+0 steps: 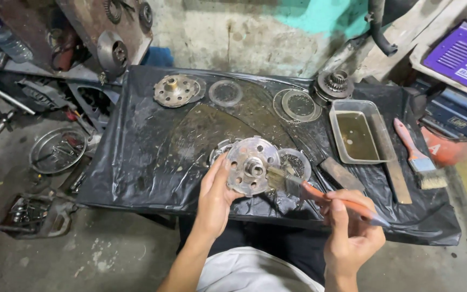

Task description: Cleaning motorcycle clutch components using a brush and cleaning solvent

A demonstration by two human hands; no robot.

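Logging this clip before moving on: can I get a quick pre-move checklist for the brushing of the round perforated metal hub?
1. Left hand grips the round perforated metal hub by its rim: ok.
2. Right hand holds the orange-handled paintbrush: ok.
3. Bristles touch the hub: ok.
4. Rectangular metal tray holding murky liquid, upright beside the work: ok.
5. Hub fully clean: cannot tell.

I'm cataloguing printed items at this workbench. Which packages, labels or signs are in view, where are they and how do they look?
Purple box: top right corner, rectangular, white and pale lettering, tilted.
Red container: right of the black-covered table, below the box, with white lettering, partly hidden.
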